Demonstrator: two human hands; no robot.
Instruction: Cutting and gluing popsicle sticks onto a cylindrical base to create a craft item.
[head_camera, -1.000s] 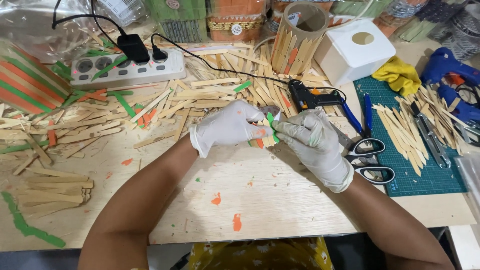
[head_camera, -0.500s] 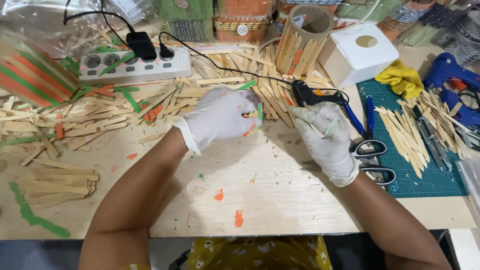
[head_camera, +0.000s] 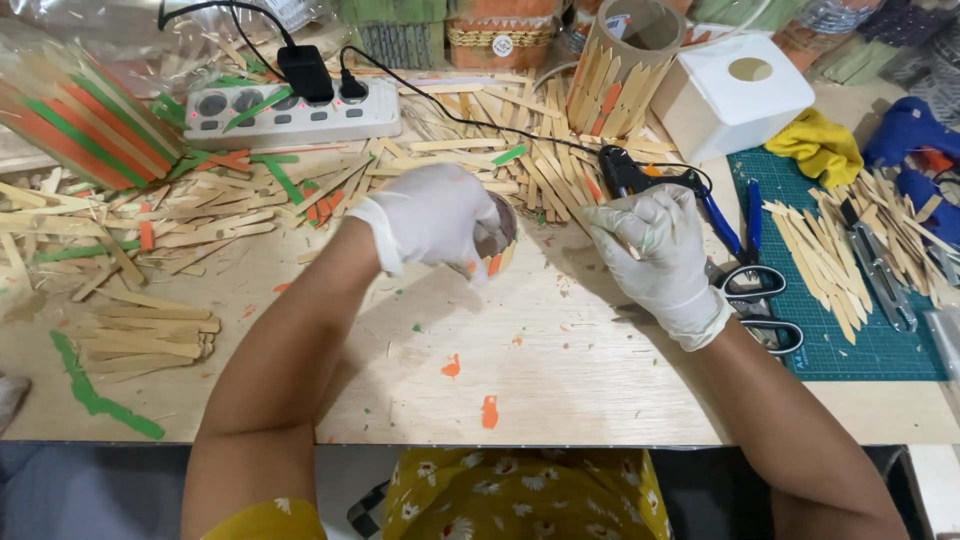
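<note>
Bright even overhead light, soft shadows, sharp centre, slight wide-angle edge distortion

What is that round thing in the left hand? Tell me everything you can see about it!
The small round holder looks like a tube covered with flat wooden sticks, some painted orange. The gloved left hand grips it from above and hides most of it. It is tilted just above the wooden table, its open rim facing the right hand, which does not touch it.

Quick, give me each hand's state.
Left hand: closed around a small stick-covered cup.
Right hand: fingers curled near the glue gun; grip cannot be told.
</note>
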